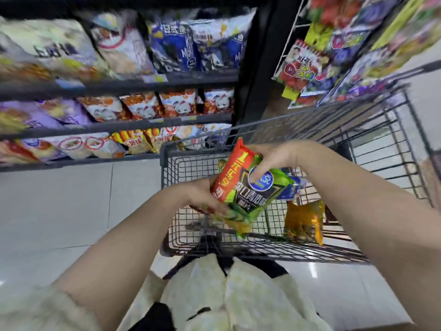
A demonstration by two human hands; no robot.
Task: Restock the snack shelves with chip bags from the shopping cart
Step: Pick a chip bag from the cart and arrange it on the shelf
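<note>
Pick-up step: left hand [202,195] and right hand [270,158] grip green chip bag [241,189] above cart [188,163]; next, probably, carry to shelves [119,126], upper left.

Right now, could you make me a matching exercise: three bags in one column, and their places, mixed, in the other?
1. green bag
2. orange bag
3. blue bags

A. on the upper shelf
B. lying in the cart
C. held by the left hand and the right hand

Pairs: 1-C, 2-B, 3-A.
</note>
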